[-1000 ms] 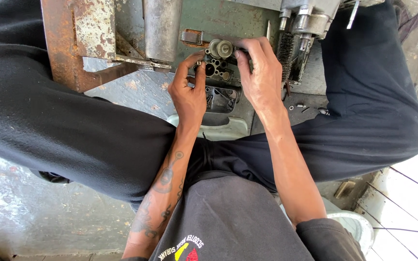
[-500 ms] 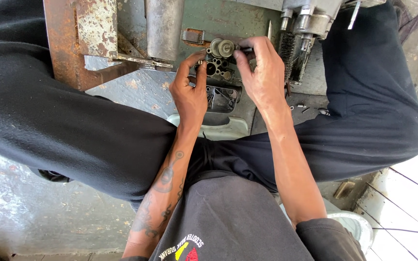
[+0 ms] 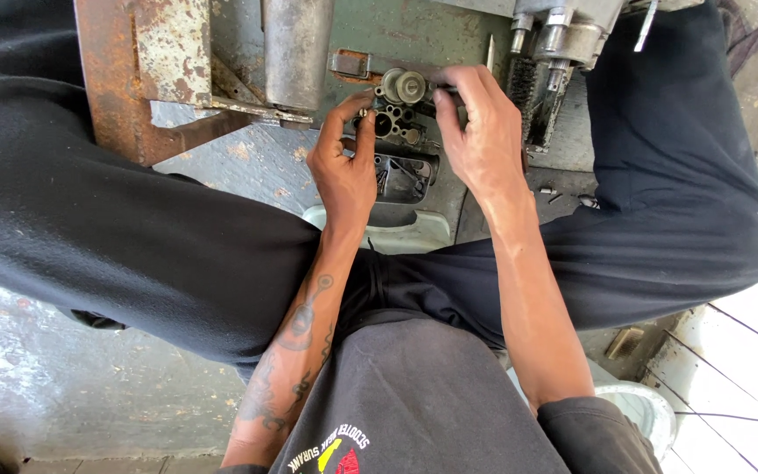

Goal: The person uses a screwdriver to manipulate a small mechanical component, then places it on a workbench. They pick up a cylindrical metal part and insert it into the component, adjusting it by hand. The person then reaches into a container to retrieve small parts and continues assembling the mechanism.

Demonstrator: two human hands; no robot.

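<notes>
Two hands are working a small round metal cap [image 3: 410, 85] at twelve o'clock. Left hand [image 3: 346, 171] is pinching narrowly beside it; right hand [image 3: 482, 132] is gripping a thin tool. It is looking light, rigid, oily, best gripped by its rim.

1 camera, worn on the person's head, looks almost straight down along the chest and both forearms. It sits close: the left hand [image 3: 344, 171] and right hand [image 3: 484, 140] fill the upper middle, working at a green machine [image 3: 396, 39] along the top edge. Both legs spread to either side, over the concrete floor [image 3: 63, 386].
</notes>
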